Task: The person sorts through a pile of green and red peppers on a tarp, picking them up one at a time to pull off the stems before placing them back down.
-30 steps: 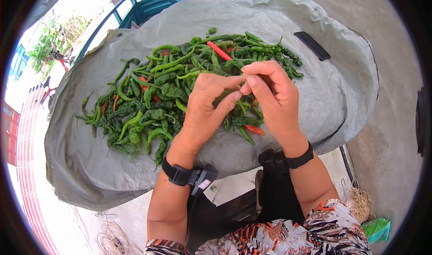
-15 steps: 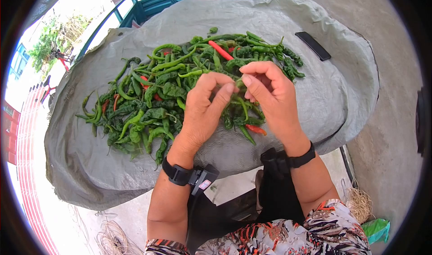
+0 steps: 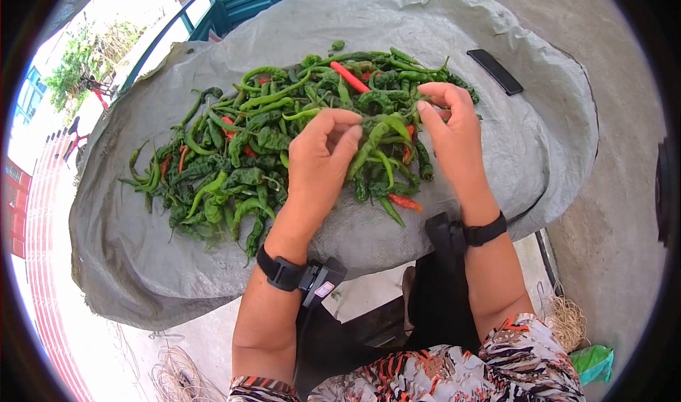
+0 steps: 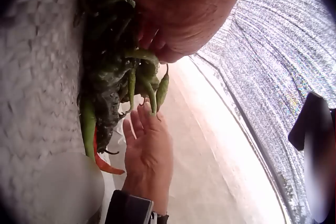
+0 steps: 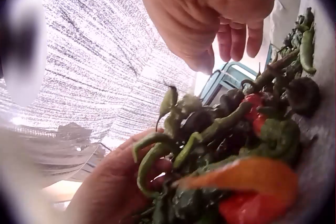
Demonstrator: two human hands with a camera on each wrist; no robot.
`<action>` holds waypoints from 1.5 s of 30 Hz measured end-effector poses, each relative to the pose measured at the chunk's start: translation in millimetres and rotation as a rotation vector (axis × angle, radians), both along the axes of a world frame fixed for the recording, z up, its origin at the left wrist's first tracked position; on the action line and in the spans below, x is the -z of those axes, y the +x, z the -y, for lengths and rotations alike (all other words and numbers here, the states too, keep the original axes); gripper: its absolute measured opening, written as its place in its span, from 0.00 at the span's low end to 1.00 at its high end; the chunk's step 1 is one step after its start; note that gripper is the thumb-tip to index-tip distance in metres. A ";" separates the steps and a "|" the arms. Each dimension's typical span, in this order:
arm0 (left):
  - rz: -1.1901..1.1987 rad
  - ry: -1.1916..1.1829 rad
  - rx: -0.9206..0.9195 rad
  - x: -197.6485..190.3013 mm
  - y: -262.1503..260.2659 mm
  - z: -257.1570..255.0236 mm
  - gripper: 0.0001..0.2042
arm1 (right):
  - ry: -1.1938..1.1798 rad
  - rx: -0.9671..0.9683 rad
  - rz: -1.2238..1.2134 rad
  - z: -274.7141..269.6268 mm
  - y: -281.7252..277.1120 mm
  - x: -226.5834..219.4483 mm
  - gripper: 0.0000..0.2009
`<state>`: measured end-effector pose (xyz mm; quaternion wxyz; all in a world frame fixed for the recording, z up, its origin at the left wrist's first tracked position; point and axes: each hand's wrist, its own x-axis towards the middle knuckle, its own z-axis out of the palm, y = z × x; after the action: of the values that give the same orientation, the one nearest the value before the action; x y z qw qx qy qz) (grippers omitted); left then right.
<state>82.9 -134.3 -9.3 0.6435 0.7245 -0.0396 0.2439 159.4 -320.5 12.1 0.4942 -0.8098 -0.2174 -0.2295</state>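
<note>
A broad pile of green chili peppers point(image 3: 245, 179), with a few red ones among them, lies on a grey woven sheet point(image 3: 191, 281). My left hand point(image 3: 316, 164) is over the right part of the pile, thumb and forefinger curled in. It holds a small bunch of green peppers point(image 3: 372, 143), whose tips stick out past the fingers in the right wrist view. To the right, my right hand point(image 3: 454, 129) hovers at the pile's edge, thumb apart from the fingers. Its fingers point(image 5: 236, 43) look fairly straight and hold nothing in the right wrist view.
A black phone point(image 3: 494, 71) lies on the sheet at the back right. Behind the sheet stands a teal metal frame point(image 3: 248, 5). A red chili point(image 3: 351, 76) tops the pile, and an orange-red one point(image 3: 406, 203) lies at its front edge. Twine point(image 3: 565, 322) lies on the ground at right.
My hands, close together a second ago, have moved apart. The right hand has gone to the right and opened its pinch; the bunch at the left hand has come into view.
</note>
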 end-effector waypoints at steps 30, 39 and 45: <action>0.007 0.094 -0.253 -1.0 0.7 -7.4 0.15 | -0.590 0.167 -0.148 15.2 12.1 14.6 0.22; -0.022 0.120 -0.186 0.4 0.4 -7.7 0.10 | -0.705 0.257 0.029 19.6 17.8 31.7 0.15; -0.009 0.129 -0.175 0.3 -0.3 -7.0 0.09 | -0.827 0.130 0.011 22.1 21.8 34.8 0.12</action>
<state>82.6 -127.3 -9.6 0.5717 0.7664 0.0112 0.2926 181.2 -342.6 -22.7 0.1109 -0.9509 -0.2422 -0.1578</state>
